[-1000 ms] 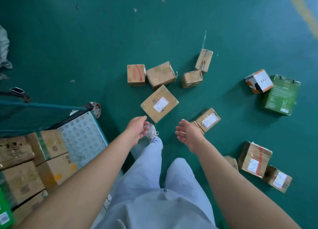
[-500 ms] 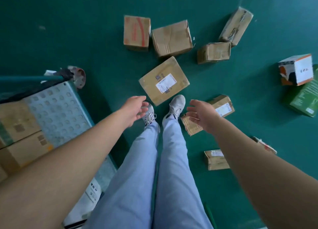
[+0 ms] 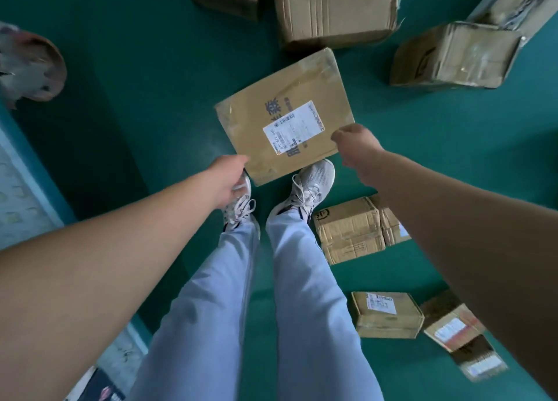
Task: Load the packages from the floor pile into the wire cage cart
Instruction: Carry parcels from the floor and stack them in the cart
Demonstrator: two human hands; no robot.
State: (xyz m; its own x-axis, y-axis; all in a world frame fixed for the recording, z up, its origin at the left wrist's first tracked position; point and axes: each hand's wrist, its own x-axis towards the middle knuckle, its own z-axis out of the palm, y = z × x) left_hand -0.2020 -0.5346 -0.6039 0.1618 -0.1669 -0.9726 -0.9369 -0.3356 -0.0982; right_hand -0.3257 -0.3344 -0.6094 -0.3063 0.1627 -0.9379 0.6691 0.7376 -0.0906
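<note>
Having been lowered since a moment ago, the left hand (image 3: 228, 179) and right hand (image 3: 354, 143) are now curled around opposite edges of the labelled box (image 3: 285, 115) between them, so lifting toward the cart (image 3: 18, 189) can be judged next.

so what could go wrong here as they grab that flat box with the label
1. The left hand and right hand meet the flat labelled box only at its near edge and corner, so the grip looks shallow; it may slip when lifted.
2. The box lies right at the shoes, so a drop could land on the feet.
3. Small boxes sit close beside the right foot, a likely trip hazard when turning to the cart.
</note>
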